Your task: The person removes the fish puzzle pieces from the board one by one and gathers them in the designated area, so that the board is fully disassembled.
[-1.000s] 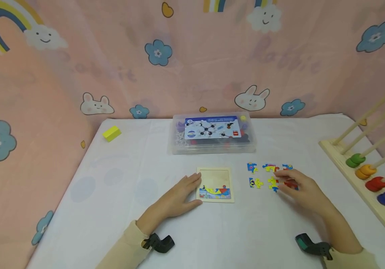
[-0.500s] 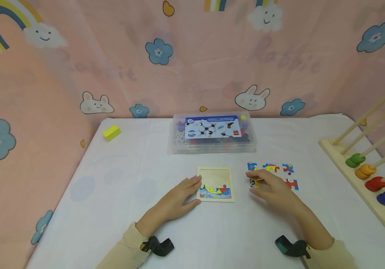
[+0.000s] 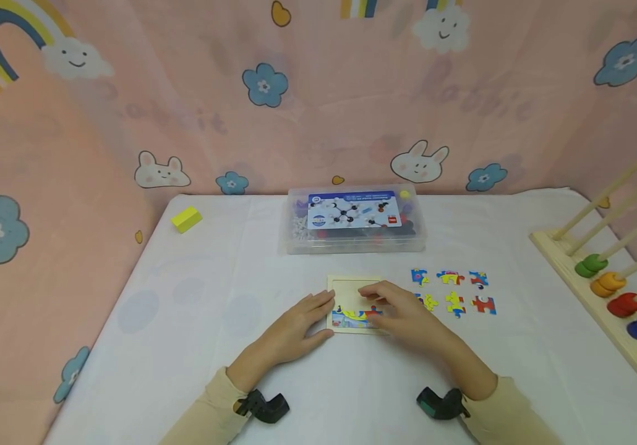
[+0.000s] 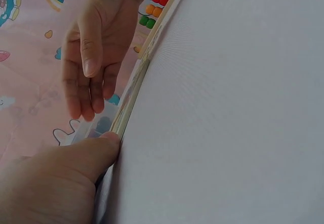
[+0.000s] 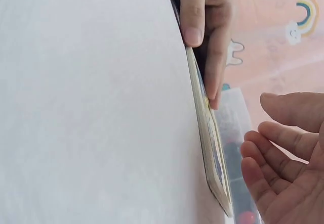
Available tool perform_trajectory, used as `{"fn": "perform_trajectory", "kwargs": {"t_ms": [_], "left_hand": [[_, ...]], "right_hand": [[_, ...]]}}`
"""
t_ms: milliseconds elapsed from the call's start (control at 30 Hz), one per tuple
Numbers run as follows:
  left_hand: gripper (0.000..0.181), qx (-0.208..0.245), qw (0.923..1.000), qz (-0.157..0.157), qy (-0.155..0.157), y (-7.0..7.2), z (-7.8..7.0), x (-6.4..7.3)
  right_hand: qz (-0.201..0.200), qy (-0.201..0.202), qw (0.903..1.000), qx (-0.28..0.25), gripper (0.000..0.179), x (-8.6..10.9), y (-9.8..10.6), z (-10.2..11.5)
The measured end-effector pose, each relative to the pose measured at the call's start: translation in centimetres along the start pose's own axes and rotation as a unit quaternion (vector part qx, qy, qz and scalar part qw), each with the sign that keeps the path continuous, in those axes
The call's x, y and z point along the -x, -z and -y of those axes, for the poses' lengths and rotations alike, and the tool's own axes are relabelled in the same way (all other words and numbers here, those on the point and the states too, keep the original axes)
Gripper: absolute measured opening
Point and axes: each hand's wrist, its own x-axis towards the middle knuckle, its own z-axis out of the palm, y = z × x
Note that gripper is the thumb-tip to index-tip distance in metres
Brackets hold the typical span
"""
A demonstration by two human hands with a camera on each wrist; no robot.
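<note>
A small wooden puzzle board point(image 3: 352, 290) lies flat on the white table, its lower part filled with coloured pieces and its upper part bare wood. My left hand point(image 3: 293, 327) rests at the board's left side, thumb touching the near corner and fingers extended at the edge. Over the board's right side hovers my right hand point(image 3: 407, 315), fingers loosely bent. In the left wrist view nothing sits between the fingers of that right hand point(image 4: 98, 57). Loose jigsaw pieces lie in two rows to the right, among them a red piece point(image 3: 483, 304) and a blue-and-yellow one point(image 3: 420, 277).
Behind the board stands a clear plastic box point(image 3: 352, 241) with a molecule picture on its label. A yellow block point(image 3: 187, 219) is at the far left. At the right edge is a wooden bead counter point(image 3: 580, 284) with upright pegs. Patterned pink cloth hangs behind.
My right hand has moved left from above the loose pieces to over the board, uncovering most of those pieces. My left hand has stayed at the board's left edge.
</note>
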Motion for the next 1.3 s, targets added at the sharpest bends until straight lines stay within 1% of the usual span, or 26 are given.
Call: {"fn": "perform_trajectory", "kwargs": {"t_ms": [200, 367, 467, 533, 667, 867, 1067, 1300], "left_hand": [[0.058, 0.007, 1.0, -0.005, -0.001, 0.0, 0.0, -0.1], [0.058, 0.014, 0.9999, -0.007, -0.005, -0.1, 0.1, -0.1], [0.058, 0.016, 0.9998, -0.009, -0.008, -0.1, 0.1, -0.1], [0.058, 0.018, 0.9997, -0.01, -0.01, -0.1, 0.1, -0.2], [0.058, 0.018, 0.9997, -0.01, -0.01, 0.0, 0.0, -0.2], [0.057, 0.014, 0.9998, -0.008, -0.012, 0.1, -0.1, -0.2], [0.058, 0.019, 0.9997, -0.01, -0.009, 0.1, 0.0, -0.2], [0.058, 0.013, 0.9996, -0.02, -0.014, 0.0, 0.1, 0.0]], "right_hand": [[0.011, 0.024, 0.9996, 0.005, 0.042, -1.1, -1.6, 0.8], [0.014, 0.014, 0.9997, 0.017, 0.041, -1.6, -2.9, 1.3], [0.006, 0.0, 0.9995, 0.03, 0.04, -1.8, -3.6, 1.4], [-0.003, 0.001, 0.999, 0.044, 0.039, -1.9, -4.0, 1.3], [-0.018, -0.002, 0.998, 0.06, 0.04, -1.9, -4.4, 1.3], [-0.024, -0.006, 0.9969, 0.075, 0.039, -1.8, -4.4, 1.4], [-0.023, -0.002, 0.9983, 0.054, 0.034, -1.9, -4.4, 1.3], [-0.012, -0.008, 0.9996, 0.025, 0.034, -2.1, -4.4, 1.0]]}}
